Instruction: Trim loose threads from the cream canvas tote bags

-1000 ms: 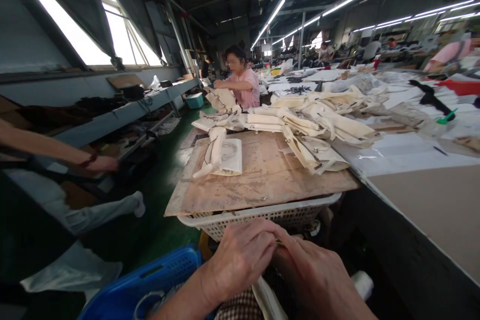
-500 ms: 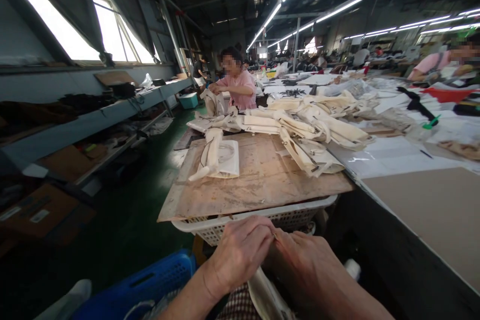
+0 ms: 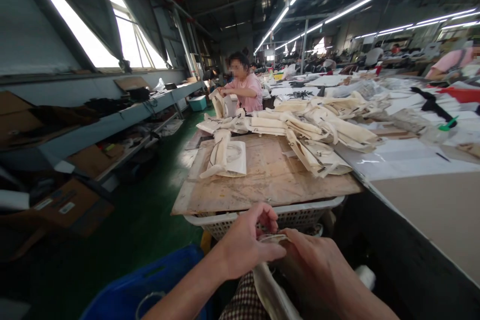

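Note:
A cream bag-like piece (image 3: pixel 275 296) hangs low in front of me, its rim just above my lap. My right hand (image 3: pixel 318 260) is closed on its upper edge, fingers wrapped over the rim. At the rim's left side is my left hand (image 3: pixel 249 240), with thumb and fingers spread apart and the fingers curved above the edge. Its thumb lies against or just over the rim; whether it touches I cannot tell. Much of the piece is hidden behind my hands and forearms.
Ahead, a wooden board (image 3: pixel 262 180) rests on a white plastic basket (image 3: pixel 213 225). Cream bag pieces (image 3: pixel 311 125) lie piled on it. A blue crate (image 3: pixel 150 280) stands at lower left, a worktable (image 3: pixel 427 205) at right. A co-worker in pink (image 3: pixel 247 90) handles a similar piece.
My left hand has opened from its pinch beside the right hand, and its fingers have lifted off the rim. The right hand keeps its hold. The view has swung slightly left.

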Tool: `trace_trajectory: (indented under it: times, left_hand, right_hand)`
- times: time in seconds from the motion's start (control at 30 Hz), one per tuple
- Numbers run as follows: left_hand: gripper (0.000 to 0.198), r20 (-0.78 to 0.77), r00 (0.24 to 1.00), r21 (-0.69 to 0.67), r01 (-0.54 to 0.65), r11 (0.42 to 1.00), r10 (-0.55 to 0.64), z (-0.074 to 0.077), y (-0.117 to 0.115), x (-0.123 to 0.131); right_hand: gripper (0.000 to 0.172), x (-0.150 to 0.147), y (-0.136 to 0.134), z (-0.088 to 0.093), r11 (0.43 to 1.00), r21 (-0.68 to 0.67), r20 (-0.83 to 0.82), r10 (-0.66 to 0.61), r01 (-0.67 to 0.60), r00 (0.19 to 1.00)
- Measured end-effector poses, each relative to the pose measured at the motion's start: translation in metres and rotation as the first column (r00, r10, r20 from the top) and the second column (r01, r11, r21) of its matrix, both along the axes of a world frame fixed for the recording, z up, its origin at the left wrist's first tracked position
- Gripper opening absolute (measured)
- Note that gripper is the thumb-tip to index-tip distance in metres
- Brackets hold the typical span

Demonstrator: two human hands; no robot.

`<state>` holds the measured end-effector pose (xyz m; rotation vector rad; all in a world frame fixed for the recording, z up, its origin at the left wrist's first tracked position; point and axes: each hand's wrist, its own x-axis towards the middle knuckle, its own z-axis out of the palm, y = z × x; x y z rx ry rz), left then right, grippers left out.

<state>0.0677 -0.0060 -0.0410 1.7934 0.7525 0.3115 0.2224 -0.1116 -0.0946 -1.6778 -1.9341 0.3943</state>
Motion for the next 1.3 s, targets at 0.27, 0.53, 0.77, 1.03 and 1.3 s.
trace_trajectory:
  times: [0.27, 0.53, 0.77, 1.03, 1.3]
  left_hand:
    - [0.014, -0.261, 0.962, 0.349, 0.021, 0.937, 0.075, 0.008, -0.007, -0.006]
    - [0.012, -0.085, 0.994, 0.570, 0.103, 0.815, -0.066, -0.010, -0.002, -0.013]
    - [0.010, -0.010, 0.998, 0.212, -0.064, 0.975, 0.068, -0.019, 0.007, -0.011]
    - [0.040, -0.102, 0.982, 0.053, -0.151, 0.987, 0.156, 0.006, -0.010, -0.024]
    - [0.005, -0.118, 0.972, 0.352, -0.149, 0.924, 0.202, 0.017, 0.009, -0.017]
  right_hand:
    - [0.018, -0.002, 0.003, 0.008, 0.988, -0.150, -0.001, -0.039, 0.039, 0.999]
    - [0.029, 0.004, 0.008, -0.001, 0.983, -0.154, -0.053, -0.106, 0.096, 0.993]
    - [0.032, 0.008, 0.010, 0.005, 0.982, -0.179, -0.067, -0.072, 0.059, 0.995]
    - [0.023, -0.006, 0.014, 0.016, 0.992, -0.114, 0.258, -0.023, 0.054, 0.966]
    - [0.019, -0.012, 0.016, 0.054, 0.976, -0.116, 0.421, -0.120, 0.185, 0.899]
